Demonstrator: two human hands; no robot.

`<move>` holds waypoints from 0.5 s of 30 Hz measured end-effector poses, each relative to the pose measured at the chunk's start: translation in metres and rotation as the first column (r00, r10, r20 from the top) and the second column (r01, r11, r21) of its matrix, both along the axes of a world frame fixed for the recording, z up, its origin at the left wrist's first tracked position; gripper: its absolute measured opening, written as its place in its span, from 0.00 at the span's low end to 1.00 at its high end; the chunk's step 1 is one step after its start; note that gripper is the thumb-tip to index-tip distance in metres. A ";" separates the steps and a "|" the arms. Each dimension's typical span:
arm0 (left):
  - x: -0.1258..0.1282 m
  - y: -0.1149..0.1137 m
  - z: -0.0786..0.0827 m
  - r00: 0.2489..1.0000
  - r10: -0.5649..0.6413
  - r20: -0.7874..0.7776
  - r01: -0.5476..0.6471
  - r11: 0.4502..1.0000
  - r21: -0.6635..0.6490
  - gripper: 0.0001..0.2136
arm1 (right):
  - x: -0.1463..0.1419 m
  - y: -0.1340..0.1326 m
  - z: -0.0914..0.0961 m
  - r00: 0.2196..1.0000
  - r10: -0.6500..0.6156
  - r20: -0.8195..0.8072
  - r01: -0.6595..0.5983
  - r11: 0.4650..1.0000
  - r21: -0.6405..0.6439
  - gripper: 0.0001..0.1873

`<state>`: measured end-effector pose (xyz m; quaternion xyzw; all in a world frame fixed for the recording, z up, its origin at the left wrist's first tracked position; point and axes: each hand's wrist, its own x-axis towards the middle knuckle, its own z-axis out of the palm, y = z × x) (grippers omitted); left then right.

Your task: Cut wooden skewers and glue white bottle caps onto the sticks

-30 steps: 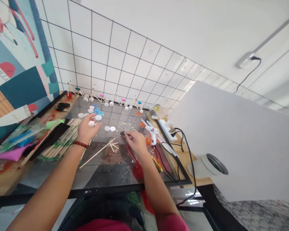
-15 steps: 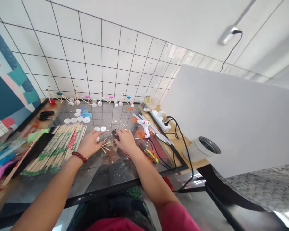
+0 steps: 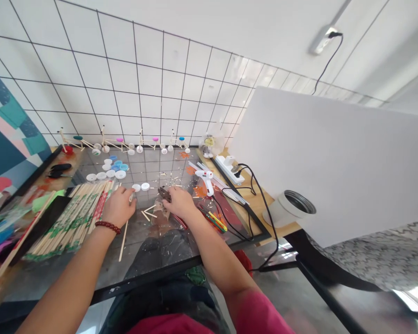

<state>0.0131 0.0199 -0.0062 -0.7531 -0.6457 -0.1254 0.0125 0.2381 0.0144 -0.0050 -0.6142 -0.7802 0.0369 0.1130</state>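
My left hand (image 3: 119, 206), a red bead bracelet at its wrist, is closed around a thin wooden stick (image 3: 123, 243) that slants down toward the table's front edge. Dark-jawed pliers (image 3: 164, 193) are in my right hand (image 3: 179, 202), whose fingers wrap over them; their handles are mostly hidden. Between the hands lie several short cut stick pieces (image 3: 149, 212). Two white bottle caps (image 3: 140, 187) sit just beyond my left hand. Beside that hand is a bundle of wrapped chopsticks (image 3: 73, 213).
More white and blue caps (image 3: 110, 174) lie farther back. Small stick-and-cap models (image 3: 146, 144) line the wall. To the right are a white glue gun (image 3: 206, 181), coloured pens (image 3: 214, 221), a power strip (image 3: 230, 169) with cables and a white cylinder (image 3: 289, 211). Scraps litter the glass tabletop (image 3: 139, 253).
My left hand has drawn back left from the cut pieces and now has a long stick in it. The white cap near its fingertips no longer shows. My right hand stays on the pliers.
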 end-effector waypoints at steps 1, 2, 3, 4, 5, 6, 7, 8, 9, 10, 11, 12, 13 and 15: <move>0.000 0.000 0.000 1.000 -0.004 0.001 0.004 1.000 -0.005 0.18 | 0.000 0.001 -0.001 1.000 0.002 -0.011 -0.002 1.000 -0.007 0.16; 0.001 0.000 0.001 1.000 -0.009 0.006 0.009 1.000 -0.013 0.18 | 0.001 0.002 -0.001 1.000 0.000 -0.023 0.000 1.000 -0.006 0.16; 0.001 0.000 0.001 1.000 -0.011 0.016 0.011 1.000 -0.022 0.18 | 0.001 0.003 -0.001 0.999 -0.008 -0.035 0.008 1.000 -0.005 0.16; 0.000 0.001 0.001 1.000 -0.007 0.029 0.008 0.999 -0.032 0.18 | 0.002 0.004 -0.001 0.999 -0.024 -0.045 0.023 1.000 -0.005 0.16; 0.000 0.001 0.002 0.999 -0.003 0.041 0.005 0.999 -0.044 0.18 | 0.003 0.005 -0.001 0.998 -0.046 -0.051 0.045 0.999 -0.009 0.16; -0.001 0.002 0.002 0.999 -0.001 0.050 0.003 0.999 -0.055 0.18 | 0.004 0.006 -0.001 0.996 -0.072 -0.053 0.071 0.997 -0.014 0.16; -0.002 0.002 0.002 0.998 0.000 0.056 0.003 0.998 -0.065 0.18 | 0.006 0.007 0.000 0.994 -0.098 -0.050 0.097 0.995 -0.016 0.16; -0.003 0.003 0.002 0.998 -0.003 0.058 0.007 0.997 -0.072 0.17 | 0.008 0.008 0.000 0.992 -0.121 -0.044 0.121 0.993 -0.013 0.16; -0.005 0.003 0.002 0.998 -0.010 0.058 0.014 0.997 -0.078 0.17 | 0.011 0.009 0.000 0.990 -0.138 -0.038 0.138 0.990 -0.005 0.16; -0.006 0.004 0.001 0.998 -0.020 0.053 0.024 0.997 -0.079 0.17 | 0.013 0.010 -0.001 0.989 -0.147 -0.032 0.147 0.989 0.003 0.16; -0.008 0.004 0.001 0.999 -0.028 0.043 0.031 0.997 -0.074 0.17 | 0.016 0.011 -0.001 0.988 -0.152 -0.026 0.153 0.988 0.010 0.15; -0.009 0.005 0.001 0.999 -0.036 0.028 0.038 0.997 -0.064 0.17 | 0.019 0.012 -0.002 0.988 -0.156 -0.019 0.156 0.988 0.013 0.15; -0.010 0.005 0.001 0.999 -0.042 0.008 0.042 0.998 -0.052 0.17 | 0.021 0.012 -0.002 0.987 -0.158 -0.011 0.158 0.987 0.010 0.15; -0.012 0.005 0.001 0.999 -0.046 -0.026 0.045 0.999 -0.026 0.18 | 0.023 0.012 -0.003 0.986 -0.167 0.005 0.167 0.986 -0.005 0.15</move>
